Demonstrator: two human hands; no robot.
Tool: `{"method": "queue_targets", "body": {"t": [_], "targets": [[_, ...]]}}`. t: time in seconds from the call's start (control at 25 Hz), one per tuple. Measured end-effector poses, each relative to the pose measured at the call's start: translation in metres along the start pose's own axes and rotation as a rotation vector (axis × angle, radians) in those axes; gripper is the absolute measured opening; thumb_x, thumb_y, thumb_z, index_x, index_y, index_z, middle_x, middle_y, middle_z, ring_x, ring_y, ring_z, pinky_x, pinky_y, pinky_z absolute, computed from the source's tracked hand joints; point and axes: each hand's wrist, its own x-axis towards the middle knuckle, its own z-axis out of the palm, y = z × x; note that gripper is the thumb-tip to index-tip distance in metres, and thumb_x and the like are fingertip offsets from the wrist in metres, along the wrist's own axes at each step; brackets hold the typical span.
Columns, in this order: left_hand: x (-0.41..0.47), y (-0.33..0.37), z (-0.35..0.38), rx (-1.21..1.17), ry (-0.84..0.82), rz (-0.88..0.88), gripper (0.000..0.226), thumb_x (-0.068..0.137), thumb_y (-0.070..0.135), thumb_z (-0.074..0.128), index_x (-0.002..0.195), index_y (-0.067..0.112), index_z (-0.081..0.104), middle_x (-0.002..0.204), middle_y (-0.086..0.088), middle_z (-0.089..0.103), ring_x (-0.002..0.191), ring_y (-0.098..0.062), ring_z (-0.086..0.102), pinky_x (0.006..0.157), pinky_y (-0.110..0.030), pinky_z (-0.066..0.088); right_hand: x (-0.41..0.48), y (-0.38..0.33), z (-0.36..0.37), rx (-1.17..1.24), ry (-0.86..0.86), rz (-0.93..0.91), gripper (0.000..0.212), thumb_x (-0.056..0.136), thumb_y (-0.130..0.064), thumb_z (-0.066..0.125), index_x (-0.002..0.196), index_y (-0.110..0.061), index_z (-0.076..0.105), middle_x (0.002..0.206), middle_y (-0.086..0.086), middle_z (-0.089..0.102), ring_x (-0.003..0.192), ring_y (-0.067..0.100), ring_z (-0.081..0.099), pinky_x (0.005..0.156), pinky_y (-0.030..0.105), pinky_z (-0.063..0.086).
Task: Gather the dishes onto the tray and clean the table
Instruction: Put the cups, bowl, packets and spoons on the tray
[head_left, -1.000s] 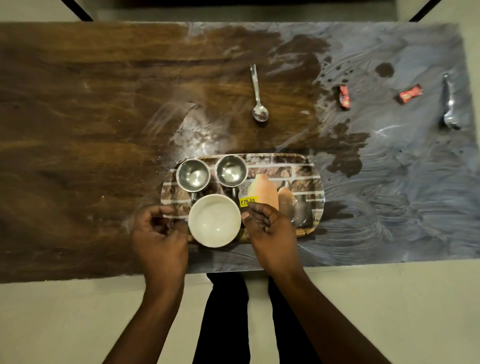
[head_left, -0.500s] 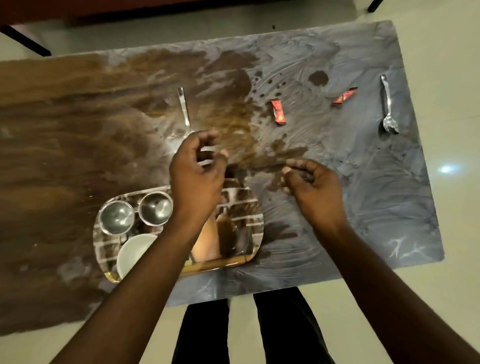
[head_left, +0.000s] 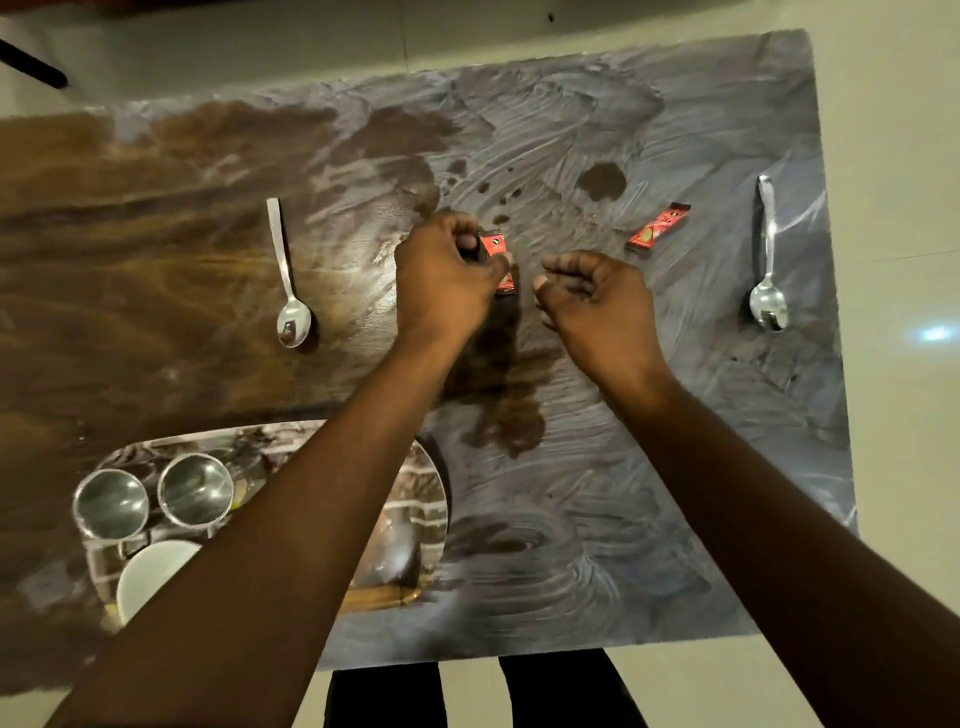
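My left hand (head_left: 447, 275) pinches a small red wrapper (head_left: 496, 249) in the middle of the table. Just to its right my right hand (head_left: 592, 293) hovers with loosely curled fingers, holding nothing. A second red wrapper (head_left: 658, 227) lies further right. One steel spoon (head_left: 287, 275) lies to the left of my hands, another spoon (head_left: 767, 260) near the right edge. The patterned tray (head_left: 426, 499) sits at the near left. It carries two steel cups (head_left: 111, 503) (head_left: 196, 488) and a white bowl (head_left: 150, 571), partly hidden by my left forearm.
The wooden table (head_left: 156, 260) has dried whitish smears over its right half and dark stains (head_left: 601, 180) near the middle. Its right edge and near edge border a pale tiled floor (head_left: 904, 156). My dark trouser legs (head_left: 384, 696) show below the near edge.
Both hands left the tray and reached forward to the table's middle. My left hand passed the left spoon and took hold of the red wrapper; my right hand moved up beside it.
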Motion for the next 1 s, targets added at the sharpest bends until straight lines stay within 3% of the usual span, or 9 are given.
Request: {"method": "queue_targets", "body": {"t": [0.2,0.32,0.52,0.64,0.72,0.88,1.0], "targets": [[-0.015,-0.001,0.009,0.05,-0.017,0.124,0.033,0.084,0.003,0.081,0.115,0.01,0.075,0.092,0.001,0.077,0.079,-0.012,0.072,0.076,-0.031,0.062,0.02,-0.006,0.009,-0.01,-0.03,0.003,0.027,0.094,-0.026,0.075,0.119,-0.019,0.077,0.095,0.0,0.082,0.093,0.017,0.081,0.09,0.049,0.067],[-0.029,-0.011,0.001,-0.054,-0.002,0.107,0.039,0.084,-0.001,0.08,0.12,0.01,0.072,0.087,0.005,0.071,0.076,-0.009,0.069,0.071,-0.019,0.059,0.013,-0.013,0.016,0.071,-0.099,0.044,0.02,0.097,-0.018,0.078,0.117,-0.014,0.077,0.087,0.004,0.082,0.079,0.015,0.08,0.075,0.036,0.067],[-0.073,-0.039,-0.035,-0.342,0.044,-0.003,0.032,0.086,-0.007,0.076,0.113,0.01,0.075,0.09,0.007,0.075,0.079,0.001,0.07,0.077,-0.018,0.059,-0.026,-0.034,0.033,0.134,-0.26,0.111,0.014,0.097,-0.014,0.08,0.108,-0.005,0.076,0.084,0.01,0.079,0.069,0.008,0.072,0.065,0.022,0.062],[-0.117,-0.07,-0.066,-0.522,0.083,-0.169,0.02,0.093,-0.001,0.076,0.112,0.005,0.079,0.095,-0.004,0.082,0.085,-0.011,0.078,0.08,-0.027,0.064,-0.058,-0.049,0.057,0.106,-0.428,0.115,0.014,0.095,-0.012,0.081,0.104,-0.002,0.077,0.074,0.004,0.075,0.058,0.006,0.067,0.059,0.02,0.06],[-0.149,-0.094,-0.082,-0.655,0.101,-0.338,0.012,0.096,0.007,0.076,0.106,0.003,0.082,0.09,-0.01,0.083,0.075,-0.017,0.076,0.071,-0.032,0.063,-0.077,-0.053,0.078,0.016,-0.489,0.087,0.017,0.093,-0.012,0.083,0.104,0.0,0.078,0.077,0.007,0.076,0.062,0.009,0.067,0.06,0.022,0.058],[-0.188,-0.126,-0.095,-0.931,0.273,-0.7,0.019,0.097,0.008,0.076,0.102,-0.01,0.078,0.07,-0.009,0.076,0.055,-0.013,0.066,0.056,-0.025,0.056,-0.106,-0.049,0.121,-0.206,-0.565,0.03,0.007,0.094,-0.013,0.082,0.095,-0.006,0.082,0.081,0.015,0.08,0.068,0.019,0.071,0.07,0.039,0.062],[-0.196,-0.136,-0.096,-1.092,0.408,-0.857,0.025,0.098,0.003,0.073,0.105,-0.02,0.071,0.069,-0.013,0.07,0.05,-0.016,0.062,0.051,-0.025,0.056,-0.121,-0.039,0.148,-0.406,-0.519,-0.115,0.006,0.095,-0.013,0.081,0.093,-0.009,0.084,0.078,0.006,0.08,0.065,0.014,0.075,0.066,0.03,0.062]]}}
